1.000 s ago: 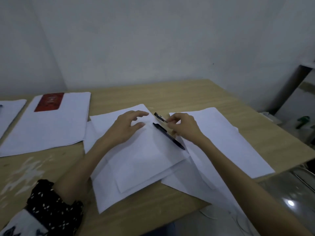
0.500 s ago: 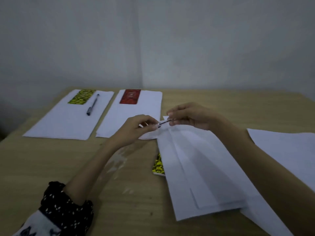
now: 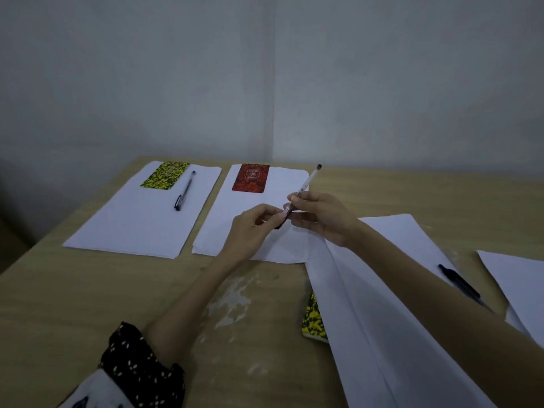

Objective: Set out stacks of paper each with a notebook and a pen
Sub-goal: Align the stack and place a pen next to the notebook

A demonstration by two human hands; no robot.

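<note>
pen (image 3: 303, 189) pinched, both hands' fingertips (image 3: 291, 198), apparently

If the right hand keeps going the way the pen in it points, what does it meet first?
Likely nothing near: the pen in the right hand points up and away, past the red notebook, toward the wall. Depth is unclear.

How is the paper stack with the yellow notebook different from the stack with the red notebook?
The far-left stack carries a yellow-and-black notebook; the middle stack carries a red notebook. The far-left stack also has a pen lying on it; the middle stack has none, since its likely pen is held in both hands above it. Both are white, with the notebook at the far end.
</note>
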